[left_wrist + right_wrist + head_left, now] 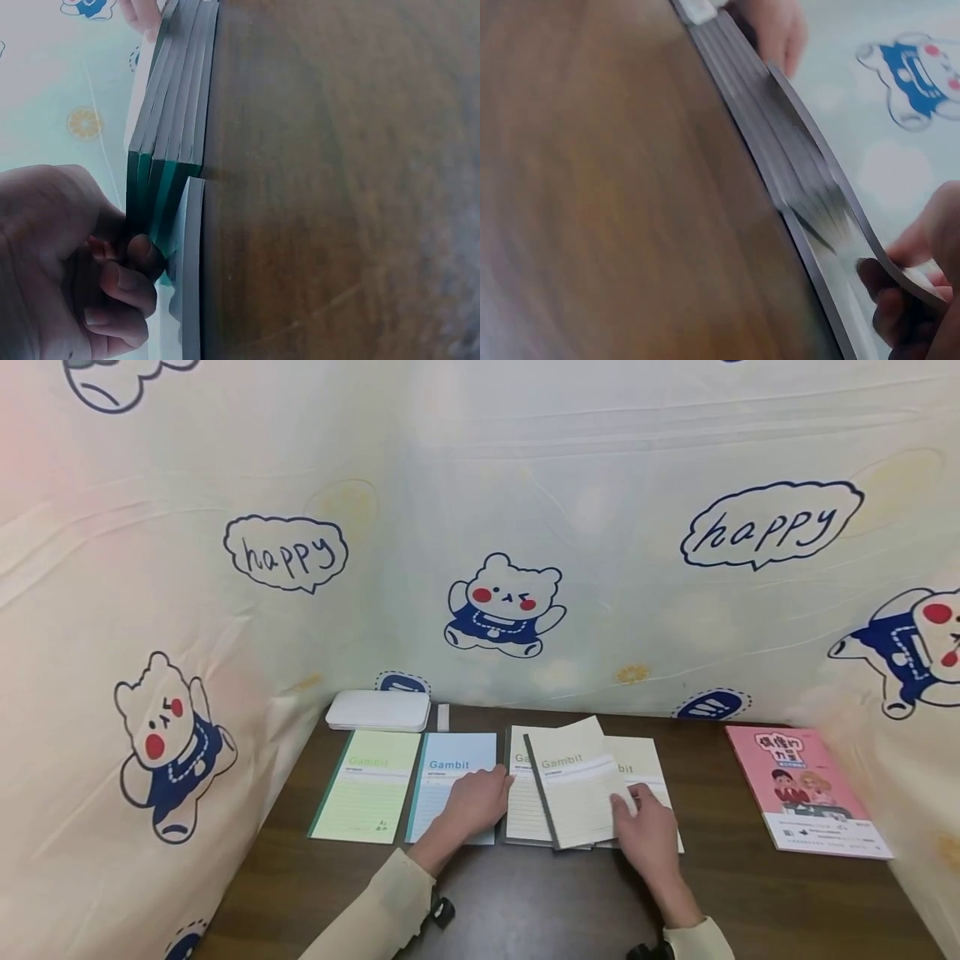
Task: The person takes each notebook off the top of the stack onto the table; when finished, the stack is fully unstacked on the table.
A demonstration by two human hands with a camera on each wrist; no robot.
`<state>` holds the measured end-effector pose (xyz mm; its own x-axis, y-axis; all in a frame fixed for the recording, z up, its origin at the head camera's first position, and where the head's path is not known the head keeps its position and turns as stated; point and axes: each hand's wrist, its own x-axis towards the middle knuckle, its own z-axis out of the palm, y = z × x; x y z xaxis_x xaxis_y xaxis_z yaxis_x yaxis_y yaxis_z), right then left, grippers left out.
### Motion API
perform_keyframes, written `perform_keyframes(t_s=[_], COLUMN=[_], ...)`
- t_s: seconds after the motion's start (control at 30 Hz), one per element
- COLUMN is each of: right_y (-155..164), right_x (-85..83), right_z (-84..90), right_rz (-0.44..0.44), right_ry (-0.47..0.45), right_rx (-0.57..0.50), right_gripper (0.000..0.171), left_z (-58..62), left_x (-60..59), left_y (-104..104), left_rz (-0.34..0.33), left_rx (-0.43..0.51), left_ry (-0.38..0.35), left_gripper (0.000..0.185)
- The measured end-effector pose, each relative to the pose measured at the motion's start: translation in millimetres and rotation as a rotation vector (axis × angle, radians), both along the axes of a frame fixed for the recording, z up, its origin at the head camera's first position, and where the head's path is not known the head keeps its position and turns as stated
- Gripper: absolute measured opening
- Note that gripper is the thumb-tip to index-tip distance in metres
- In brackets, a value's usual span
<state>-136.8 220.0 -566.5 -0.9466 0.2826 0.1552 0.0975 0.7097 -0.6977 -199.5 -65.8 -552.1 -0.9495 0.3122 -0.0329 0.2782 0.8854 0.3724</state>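
In the head view, my right hand (648, 827) pinches the right edge of a cream notebook (577, 793) with a dark spine, which lies tilted across the others. The right wrist view shows this notebook bent and raised off the stack, with the thumb above and curled fingers (889, 307) below. My left hand (476, 802) is at the left edge of the notebook stack (522, 814). In the left wrist view its curled fingers (124, 289) hold the stack's dark green spines. Another cream notebook (645, 756) lies partly covered at the right.
A green notebook (367, 793) and a blue notebook (450, 760) lie to the left. Behind them are a white case (378, 710) and a small white block (443, 717). At the right lies a pink book (810, 793). Printed cloth (600, 610) hangs around the wooden table (525, 902).
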Motion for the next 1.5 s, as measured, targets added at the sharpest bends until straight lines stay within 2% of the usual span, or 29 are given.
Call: perform_keyframes(t_s=[0.1,0.4,0.57,0.73,0.87,1.07,1.33,1.5], right_y=[16.3,84.0,125.4,154.4,165.2,171.1,176.0,177.7], right_x=[-0.6,-5.8,-0.3,5.1,8.7,13.9,16.5,14.6], right_z=[0.7,-2.7,0.9,3.5,7.4,16.3,18.5,17.3], right_rz=[-0.049,-0.218,-0.353,-0.416,-0.428,-0.434,-0.295,-0.289], right_ry=[0.015,0.108,-0.001,-0.108,-0.125,-0.085,-0.200,-0.206], right_rx=[-0.021,-0.128,-0.215,-0.250,-0.212,-0.117,0.070,0.145], right_gripper=[0.032,0.027,0.039,0.053,0.054,0.048,0.048,0.050], left_z=[-0.9,-4.2,-6.9,-6.5,-5.8,-6.8,-7.4,-7.6], left_x=[-0.2,-0.8,-2.9,-3.9,-4.2,-5.7,-4.9,-5.0], left_y=[0.0,0.1,0.4,0.6,0.8,0.5,1.4,1.6], left_rz=[0.005,0.017,0.020,0.023,0.025,0.015,0.023,0.030], left_rx=[-0.001,0.005,-0.001,0.002,0.009,0.010,0.005,0.004], left_ry=[-0.003,-0.008,-0.014,-0.030,-0.038,-0.026,-0.039,-0.035], left_gripper=[0.032,0.033,0.033,0.034,0.035,0.032,0.035,0.035])
